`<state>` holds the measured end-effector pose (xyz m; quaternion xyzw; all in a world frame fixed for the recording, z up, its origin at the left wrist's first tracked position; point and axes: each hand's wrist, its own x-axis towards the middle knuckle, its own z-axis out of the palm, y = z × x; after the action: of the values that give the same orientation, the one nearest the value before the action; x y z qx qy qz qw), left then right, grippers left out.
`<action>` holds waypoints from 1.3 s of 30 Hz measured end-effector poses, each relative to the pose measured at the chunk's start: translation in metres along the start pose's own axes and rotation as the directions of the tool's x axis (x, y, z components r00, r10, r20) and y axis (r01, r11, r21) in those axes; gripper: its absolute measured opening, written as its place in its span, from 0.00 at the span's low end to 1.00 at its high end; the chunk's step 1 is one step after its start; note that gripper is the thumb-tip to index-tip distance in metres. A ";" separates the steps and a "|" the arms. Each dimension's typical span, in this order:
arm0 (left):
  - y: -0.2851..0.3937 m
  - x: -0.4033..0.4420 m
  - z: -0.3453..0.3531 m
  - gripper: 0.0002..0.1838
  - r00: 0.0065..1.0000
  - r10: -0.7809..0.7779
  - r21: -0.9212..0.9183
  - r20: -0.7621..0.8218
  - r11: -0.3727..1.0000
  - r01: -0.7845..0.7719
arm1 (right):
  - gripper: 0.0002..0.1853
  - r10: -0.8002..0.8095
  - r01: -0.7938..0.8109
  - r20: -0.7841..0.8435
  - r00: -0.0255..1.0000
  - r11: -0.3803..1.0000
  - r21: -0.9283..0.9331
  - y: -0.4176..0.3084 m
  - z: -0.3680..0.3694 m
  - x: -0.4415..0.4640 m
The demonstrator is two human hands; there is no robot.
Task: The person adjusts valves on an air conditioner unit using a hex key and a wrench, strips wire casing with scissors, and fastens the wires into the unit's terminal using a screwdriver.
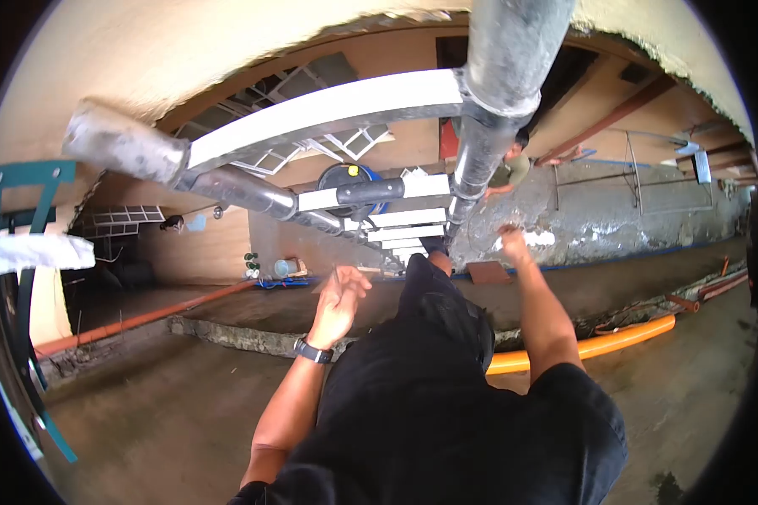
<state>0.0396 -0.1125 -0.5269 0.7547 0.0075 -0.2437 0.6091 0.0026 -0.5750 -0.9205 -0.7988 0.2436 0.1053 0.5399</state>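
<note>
My left hand (338,305), with a dark watch on its wrist, is raised beside the lower part of a ladder (396,220); its fingers are bent and apart, with nothing visible held. My right hand (514,242) is out to the right of the ladder, small and blurred, so its fingers cannot be made out clearly. Neither hand touches the ladder. The ladder has white-topped rungs (337,105) and thick grey side rails (518,55), and runs downward away from me. One of my legs (429,290) reaches toward its lower rungs.
Another person (510,172) is below, right of the ladder. A blue and black drum (351,178) stands behind the rungs. An orange pipe (598,343) lies to the right, a reddish pipe (143,318) to the left. Teal metal bars (34,189) are at the left edge.
</note>
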 end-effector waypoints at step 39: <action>0.411 -0.235 -0.135 0.23 0.462 0.840 0.893 0.286 -0.408 0.189 | 0.13 -0.975 0.764 0.033 -0.218 -0.149 0.628 -0.854 -0.002 -0.327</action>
<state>0.0081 -0.0268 -0.0429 0.8578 -0.2600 0.3883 -0.2140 0.1511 -0.2323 -0.0855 -0.5184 -0.5651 -0.1654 0.6201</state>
